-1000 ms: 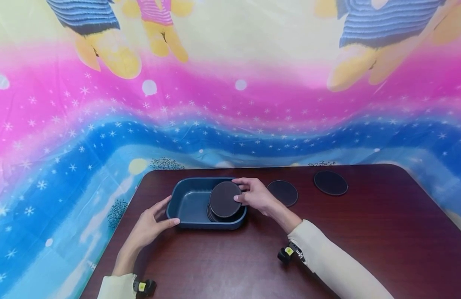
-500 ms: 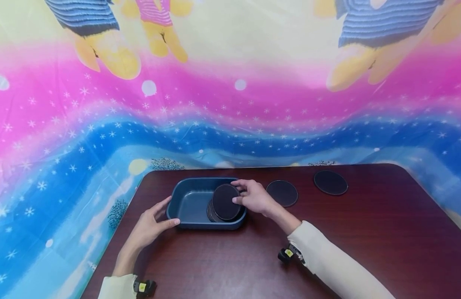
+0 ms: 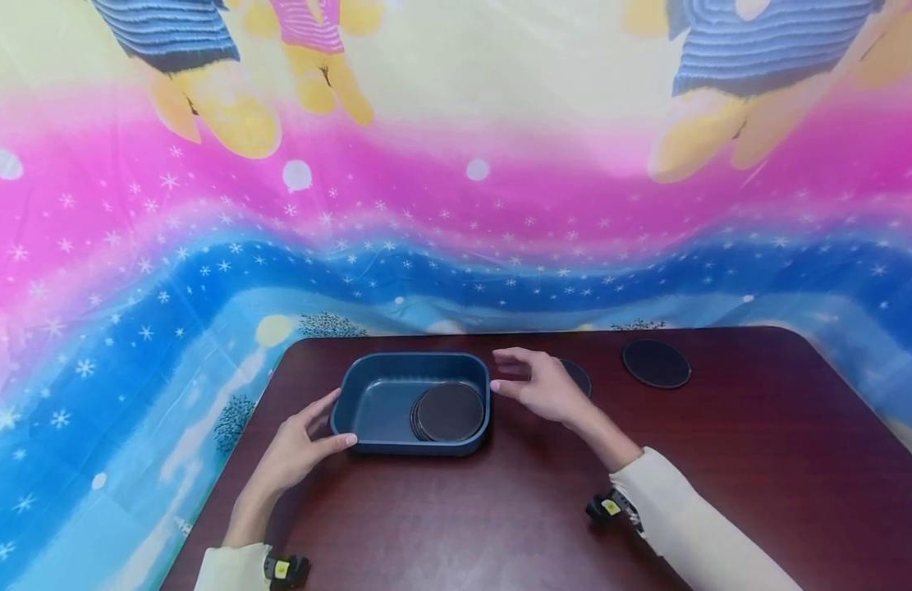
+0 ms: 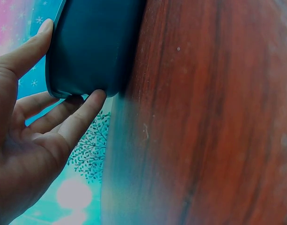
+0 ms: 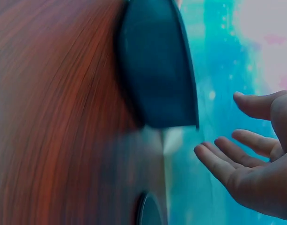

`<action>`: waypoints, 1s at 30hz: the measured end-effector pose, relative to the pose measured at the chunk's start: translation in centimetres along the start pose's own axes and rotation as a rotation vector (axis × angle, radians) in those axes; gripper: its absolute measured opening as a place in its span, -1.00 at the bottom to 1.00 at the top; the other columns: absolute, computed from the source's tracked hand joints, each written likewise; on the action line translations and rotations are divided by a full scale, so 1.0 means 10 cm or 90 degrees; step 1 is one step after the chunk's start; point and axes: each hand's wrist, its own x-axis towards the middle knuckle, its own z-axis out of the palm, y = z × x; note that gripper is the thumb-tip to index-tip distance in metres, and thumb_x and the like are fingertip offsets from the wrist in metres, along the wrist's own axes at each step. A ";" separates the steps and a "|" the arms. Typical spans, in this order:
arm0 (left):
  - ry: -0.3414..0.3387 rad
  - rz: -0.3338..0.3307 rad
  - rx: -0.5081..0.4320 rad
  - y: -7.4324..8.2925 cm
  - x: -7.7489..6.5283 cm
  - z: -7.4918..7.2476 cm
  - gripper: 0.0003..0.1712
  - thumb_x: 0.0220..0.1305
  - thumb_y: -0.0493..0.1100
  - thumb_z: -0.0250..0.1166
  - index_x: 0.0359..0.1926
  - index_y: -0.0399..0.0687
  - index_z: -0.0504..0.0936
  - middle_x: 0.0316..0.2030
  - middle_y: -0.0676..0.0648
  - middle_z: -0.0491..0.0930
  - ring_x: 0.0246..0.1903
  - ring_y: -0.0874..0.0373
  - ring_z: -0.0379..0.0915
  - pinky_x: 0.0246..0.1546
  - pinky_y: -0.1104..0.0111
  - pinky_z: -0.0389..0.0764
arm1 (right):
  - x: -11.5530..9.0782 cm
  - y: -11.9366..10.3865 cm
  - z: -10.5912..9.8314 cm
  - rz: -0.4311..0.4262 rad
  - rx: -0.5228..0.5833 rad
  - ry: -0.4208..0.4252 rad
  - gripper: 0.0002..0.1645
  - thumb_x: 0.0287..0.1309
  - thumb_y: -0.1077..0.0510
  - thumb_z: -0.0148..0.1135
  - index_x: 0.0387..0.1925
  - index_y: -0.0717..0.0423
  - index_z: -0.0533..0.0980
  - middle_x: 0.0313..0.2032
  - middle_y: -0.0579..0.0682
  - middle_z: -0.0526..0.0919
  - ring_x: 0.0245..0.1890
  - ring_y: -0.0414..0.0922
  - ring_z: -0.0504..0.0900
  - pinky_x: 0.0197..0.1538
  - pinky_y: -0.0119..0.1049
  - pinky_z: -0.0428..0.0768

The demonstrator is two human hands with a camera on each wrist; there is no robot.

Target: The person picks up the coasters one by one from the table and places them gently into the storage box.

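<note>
A dark blue rectangular tray point(image 3: 382, 448) with rounded corners stands on the table in the head view. Several round dark coasters point(image 3: 450, 412) lie in a slightly fanned stack in its right half. My left hand point(image 3: 296, 443) holds the tray's left end, its thumb at the near corner and its fingers along the end wall; the left wrist view has these fingers point(image 4: 82, 117) against the tray. Just right of the tray, my right hand point(image 3: 537, 386) is in the air holding nothing, thumb and fingers apart. Behind it, one coaster point(image 3: 578, 379) lies partly hidden on the table.
Another dark coaster point(image 3: 657, 364) lies farther right, near the back edge of the brown wooden table point(image 3: 456, 525). A printed cloth point(image 3: 456, 222) hangs behind the table and down its left side. Each wrist carries a small black camera point(image 3: 607, 507).
My right hand has lowered its coaster onto the stack in the tray, let it go and moved right, out of the tray. My left hand has stayed at the tray's left end.
</note>
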 end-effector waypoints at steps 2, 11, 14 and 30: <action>0.000 -0.001 0.001 0.00 0.00 0.00 0.02 0.36 0.01 0.54 0.69 0.04 0.22 0.56 -0.34 0.37 0.51 -0.34 0.37 0.26 -0.08 0.70 | -0.02 0.10 -0.07 0.004 0.002 0.012 -0.34 0.39 0.09 0.45 0.44 0.13 0.52 0.37 0.21 0.64 0.32 0.14 0.71 0.34 0.12 0.66; 0.003 -0.004 0.006 0.01 0.00 0.00 0.02 0.36 0.02 0.54 0.69 0.06 0.23 0.56 -0.33 0.36 0.52 -0.33 0.36 0.26 -0.07 0.70 | -0.11 0.45 -0.36 0.042 0.025 0.036 -0.28 0.41 0.10 0.44 0.49 0.19 0.45 0.39 0.31 0.59 0.33 0.18 0.69 0.31 0.04 0.70; 0.002 -0.003 0.005 0.01 0.00 0.01 0.01 0.36 0.01 0.54 0.69 0.06 0.23 0.57 -0.33 0.36 0.52 -0.33 0.36 0.26 -0.06 0.70 | -0.14 0.54 -0.45 0.046 0.020 0.044 -0.26 0.41 0.07 0.44 0.51 0.20 0.43 0.39 0.32 0.59 0.33 0.20 0.68 0.25 -0.04 0.74; 0.000 0.005 -0.002 0.00 -0.01 -0.01 0.05 0.32 0.09 0.56 0.69 0.06 0.24 0.56 -0.33 0.37 0.51 -0.34 0.37 0.26 -0.07 0.70 | -0.17 0.93 -0.83 0.022 -0.049 0.015 -0.05 0.41 -0.03 0.45 0.63 0.23 0.24 0.54 0.34 0.40 0.52 0.33 0.44 0.45 0.23 0.52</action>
